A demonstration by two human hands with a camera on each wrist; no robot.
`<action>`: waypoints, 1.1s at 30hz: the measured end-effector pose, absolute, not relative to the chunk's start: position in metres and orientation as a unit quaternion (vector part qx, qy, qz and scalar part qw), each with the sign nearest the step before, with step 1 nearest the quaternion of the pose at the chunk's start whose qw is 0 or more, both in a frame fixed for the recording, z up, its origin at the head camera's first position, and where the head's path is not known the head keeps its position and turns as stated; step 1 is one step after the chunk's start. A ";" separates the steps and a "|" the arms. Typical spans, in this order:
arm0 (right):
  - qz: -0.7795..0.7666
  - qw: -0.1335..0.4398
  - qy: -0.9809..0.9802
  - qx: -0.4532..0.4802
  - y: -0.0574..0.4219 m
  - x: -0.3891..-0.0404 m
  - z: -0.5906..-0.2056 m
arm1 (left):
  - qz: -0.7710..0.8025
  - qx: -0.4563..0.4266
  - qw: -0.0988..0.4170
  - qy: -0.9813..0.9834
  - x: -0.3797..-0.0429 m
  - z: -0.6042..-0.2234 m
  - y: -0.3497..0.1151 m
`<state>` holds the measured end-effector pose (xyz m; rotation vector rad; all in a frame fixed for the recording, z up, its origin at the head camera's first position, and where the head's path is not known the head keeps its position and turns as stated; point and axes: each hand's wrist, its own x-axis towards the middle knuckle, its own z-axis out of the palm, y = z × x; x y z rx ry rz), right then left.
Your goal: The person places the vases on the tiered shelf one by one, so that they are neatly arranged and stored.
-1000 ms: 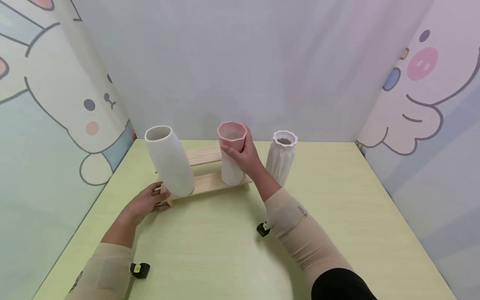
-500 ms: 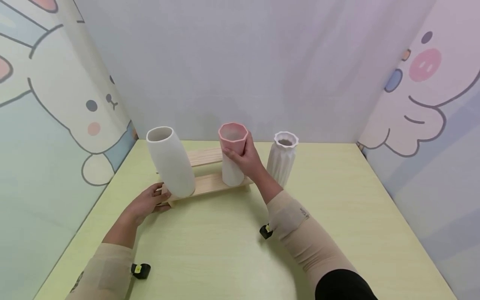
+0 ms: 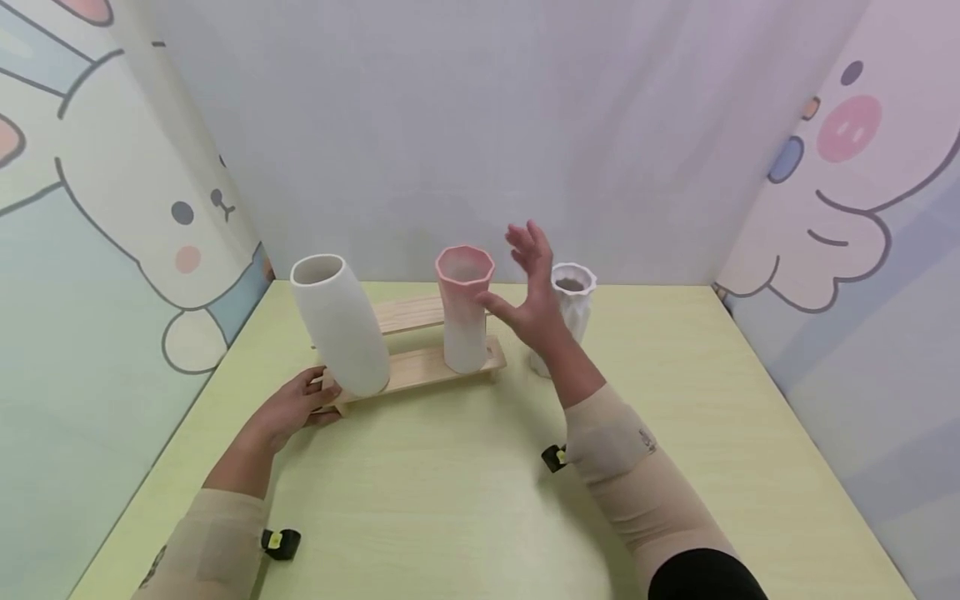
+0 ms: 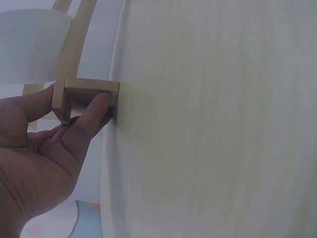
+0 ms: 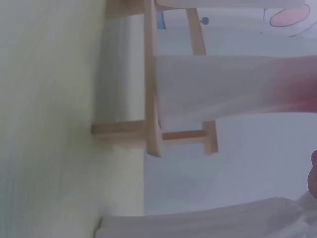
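A two-tier wooden stand sits on the table. My left hand grips its left end, with the thumb at the board and a finger against the leg in the left wrist view. Beside that hand, a tall plain white vase stands on the lower tier. A pink-to-white vase stands upright at the right end of the same tier. My right hand is just to its right, fingers spread and holding nothing, its thumb tip at the vase's side in the head view.
A fluted white vase stands on the table right of the stand, partly hidden behind my right hand. A grey-white backdrop closes off the back, and cartoon-printed panels flank both sides.
My right hand has let go of the pink-to-white vase and moved right, its fingers opening out. That vase stays on the lower tier. The left hand keeps its grip on the stand.
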<state>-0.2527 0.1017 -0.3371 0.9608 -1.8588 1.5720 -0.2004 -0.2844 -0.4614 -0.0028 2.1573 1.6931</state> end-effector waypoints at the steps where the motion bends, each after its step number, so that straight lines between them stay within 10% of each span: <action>1: 0.568 0.275 -0.690 0.353 0.106 -0.252 -0.333 | 0.605 -0.001 0.198 0.771 -0.200 -0.461 -0.284; 16: 0.531 0.350 -0.705 0.314 0.181 -0.251 -0.317 | 0.604 -0.005 0.200 0.772 -0.201 -0.461 -0.283; 33: 0.681 0.145 -0.683 0.222 0.224 -0.296 -0.386 | 0.606 -0.003 0.193 0.771 -0.199 -0.458 -0.282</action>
